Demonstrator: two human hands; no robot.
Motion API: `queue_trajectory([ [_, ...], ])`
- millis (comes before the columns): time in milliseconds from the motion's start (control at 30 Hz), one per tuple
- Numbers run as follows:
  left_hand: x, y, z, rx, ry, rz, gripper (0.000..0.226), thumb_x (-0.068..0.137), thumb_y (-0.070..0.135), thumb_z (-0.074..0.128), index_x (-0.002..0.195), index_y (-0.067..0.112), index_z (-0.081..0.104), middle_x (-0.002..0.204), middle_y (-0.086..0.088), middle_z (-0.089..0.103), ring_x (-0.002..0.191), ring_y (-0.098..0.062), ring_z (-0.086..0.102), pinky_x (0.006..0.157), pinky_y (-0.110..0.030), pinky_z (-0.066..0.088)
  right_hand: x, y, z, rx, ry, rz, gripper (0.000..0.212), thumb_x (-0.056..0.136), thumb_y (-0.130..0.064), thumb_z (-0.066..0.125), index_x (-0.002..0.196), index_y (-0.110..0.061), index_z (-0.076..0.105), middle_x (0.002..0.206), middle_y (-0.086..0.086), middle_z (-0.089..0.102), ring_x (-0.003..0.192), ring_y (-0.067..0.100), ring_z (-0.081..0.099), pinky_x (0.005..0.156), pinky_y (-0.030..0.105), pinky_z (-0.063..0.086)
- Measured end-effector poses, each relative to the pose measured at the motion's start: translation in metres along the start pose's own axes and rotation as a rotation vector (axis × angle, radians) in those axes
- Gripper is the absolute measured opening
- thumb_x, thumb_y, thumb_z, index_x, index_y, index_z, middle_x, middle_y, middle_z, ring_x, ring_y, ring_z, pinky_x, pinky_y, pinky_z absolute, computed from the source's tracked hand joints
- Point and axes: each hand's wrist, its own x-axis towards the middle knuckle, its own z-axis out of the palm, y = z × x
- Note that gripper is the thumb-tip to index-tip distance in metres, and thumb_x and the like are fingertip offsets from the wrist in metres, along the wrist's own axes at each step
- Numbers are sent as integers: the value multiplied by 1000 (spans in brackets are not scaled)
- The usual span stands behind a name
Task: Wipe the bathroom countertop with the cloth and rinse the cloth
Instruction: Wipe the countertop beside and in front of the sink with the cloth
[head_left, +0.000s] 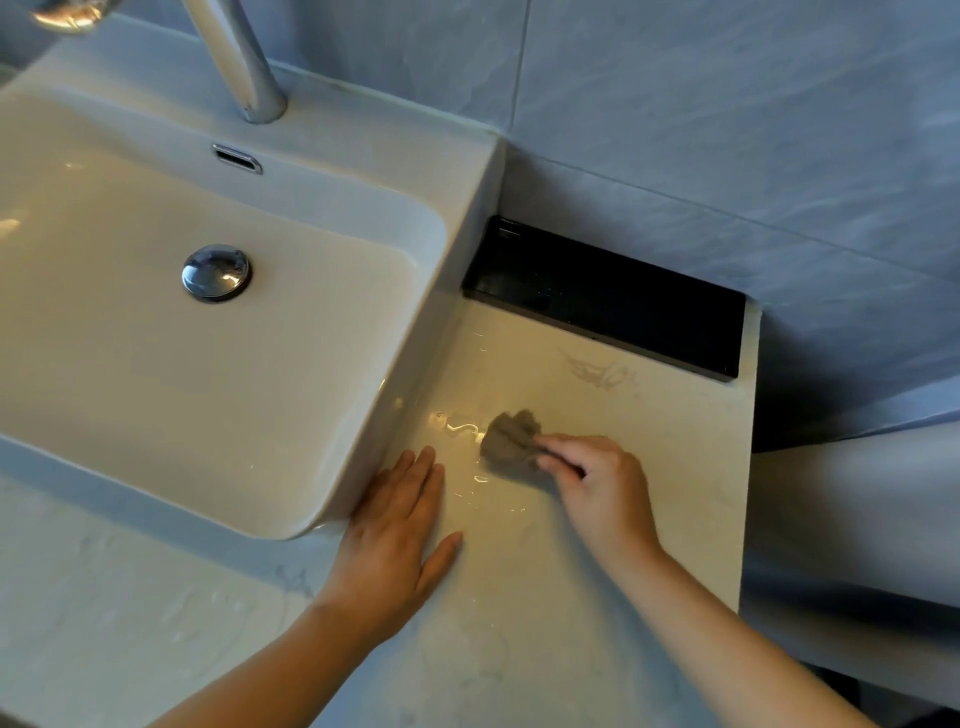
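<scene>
A small bunched grey-brown cloth (511, 439) lies on the pale marble countertop (613, 519), right of the sink. My right hand (597, 483) grips the cloth's right side and presses it onto the wet, shiny patch of the counter. My left hand (397, 540) rests flat on the counter with fingers spread, holding nothing, its fingertips against the front right corner of the white rectangular sink (436, 249).
A chrome tap (239, 62) stands behind the sink, and a chrome drain plug (217, 273) sits in the basin. A black rectangular tray (608, 296) lies at the back of the counter against the grey tiled wall. The counter's right edge drops off at about (748, 467).
</scene>
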Motion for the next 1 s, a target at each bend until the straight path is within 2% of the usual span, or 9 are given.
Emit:
queue_trajectory([
  [133,-1,-1,4,14,12,7,73,92,62,26,147,13,28,156,-3,22,142,-20,19,113,-35,11,46,-11,-17,-69,95,-66,25,86,-15,66,110,-21,71,104,-4,71,96,13,60,85,26,45],
  [233,0,-1,5,20,13,15,73,92,61,29,146,12,31,154,-5,26,142,-21,22,111,-38,15,92,-14,-8,-168,145,-135,25,87,-16,64,111,-21,70,104,-1,72,96,19,61,78,23,40],
  [400,-1,-2,7,17,17,11,74,92,62,26,146,12,30,154,-5,26,142,-21,23,112,-37,15,133,-16,28,-196,176,-71,26,87,-16,62,111,-20,70,103,2,72,98,23,60,76,26,41],
  [500,-1,-2,6,21,18,16,74,92,62,28,146,12,31,154,-5,26,142,-21,23,113,-36,14,125,-20,44,-146,170,-79,26,86,-17,63,111,-20,71,100,3,72,96,24,61,77,28,45],
  [733,-2,-1,5,30,7,10,74,92,61,28,145,11,33,153,-7,29,141,-23,26,112,-37,14,71,-30,46,-106,-10,-254,25,81,-13,70,105,-17,73,94,3,73,89,25,62,77,34,50],
  [900,-2,-2,2,25,-16,13,73,93,60,31,146,10,32,152,-8,31,141,-24,26,113,-36,12,34,-27,44,-99,-115,-266,25,81,-16,71,105,-20,73,96,-1,73,91,20,62,79,32,50],
  [1000,-6,-3,-3,18,-29,34,71,93,58,33,143,9,36,151,-9,33,141,-21,25,115,-31,8,20,-26,39,-83,-117,-213,25,82,-17,71,106,-22,73,95,-3,73,90,17,62,79,32,51],
])
